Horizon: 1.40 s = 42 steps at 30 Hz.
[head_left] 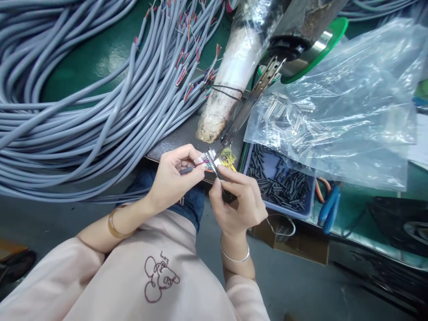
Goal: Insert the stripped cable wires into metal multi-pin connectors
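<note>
At one o'clock sits the iron (249,100); left hand (172,178) pinches cable (187,170), right hand (241,203) pinches connector (211,160); slipping could scorch wires (199,164)

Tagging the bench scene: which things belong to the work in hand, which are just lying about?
In the work, partly my guess: held cable, connector, soldering iron, cable bundle, black tubes, bagged metal parts.

Apparently lying about: blue-handled tool, cardboard box.

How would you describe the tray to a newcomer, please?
Find the big clear bag on the right. Under its lower left edge, beside the right hand, sits the blue tray. It alone holds short black tubes; the bag holds silvery pieces.
</note>
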Each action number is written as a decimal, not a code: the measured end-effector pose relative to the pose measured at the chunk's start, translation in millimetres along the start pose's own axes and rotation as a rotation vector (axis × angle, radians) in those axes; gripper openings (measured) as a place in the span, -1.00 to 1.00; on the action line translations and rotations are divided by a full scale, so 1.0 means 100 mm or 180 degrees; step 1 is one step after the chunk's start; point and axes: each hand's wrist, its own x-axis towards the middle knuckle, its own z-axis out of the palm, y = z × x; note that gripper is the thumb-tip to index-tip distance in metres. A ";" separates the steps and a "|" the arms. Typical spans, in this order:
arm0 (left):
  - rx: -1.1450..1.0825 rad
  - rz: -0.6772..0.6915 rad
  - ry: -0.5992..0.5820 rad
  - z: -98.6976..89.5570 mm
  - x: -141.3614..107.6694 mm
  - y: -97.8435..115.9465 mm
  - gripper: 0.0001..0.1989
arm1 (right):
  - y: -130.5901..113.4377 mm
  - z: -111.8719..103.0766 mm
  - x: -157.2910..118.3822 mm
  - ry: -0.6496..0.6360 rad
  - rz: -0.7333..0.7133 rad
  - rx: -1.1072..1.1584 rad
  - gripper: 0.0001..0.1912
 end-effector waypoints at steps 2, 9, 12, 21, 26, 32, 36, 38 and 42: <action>-0.0066 -0.0030 -0.0029 -0.01 0.00 -0.01 -0.85 | 0.00 0.00 0.00 -0.0006 0.0094 0.0055 -0.81; -0.0264 -0.0033 -0.0023 -0.01 0.01 0.00 -0.85 | -0.01 0.01 0.03 -0.0019 0.0437 0.0363 -0.80; -0.0247 0.0018 0.0043 0.01 0.02 0.00 -0.85 | -0.01 0.02 0.03 -0.0003 0.0388 0.0326 -0.82; -0.0160 0.0099 0.0044 0.02 0.04 0.02 -0.85 | 0.00 0.04 0.06 0.0010 0.0383 0.0268 -0.83; -0.0128 0.0119 0.0033 0.03 0.06 0.05 -0.87 | -0.02 0.02 0.09 0.0022 0.0353 0.0151 -0.83; -0.0057 -0.0117 -0.0063 -0.02 0.06 0.03 -0.86 | -0.02 0.01 0.04 -0.0083 -0.0061 -0.0065 -0.81; -0.0076 -0.0254 -0.0188 -0.06 0.04 0.04 -0.88 | -0.01 0.00 0.03 0.0009 0.0186 -0.0001 -0.81; -0.0124 -0.0377 -0.0275 -0.08 0.03 0.05 -0.86 | -0.01 0.00 0.03 0.0022 0.0397 0.0158 -0.82; -0.0210 -0.0532 -0.0252 -0.09 0.03 0.05 -0.83 | -0.01 0.00 0.03 -0.0035 0.0504 0.0315 -0.82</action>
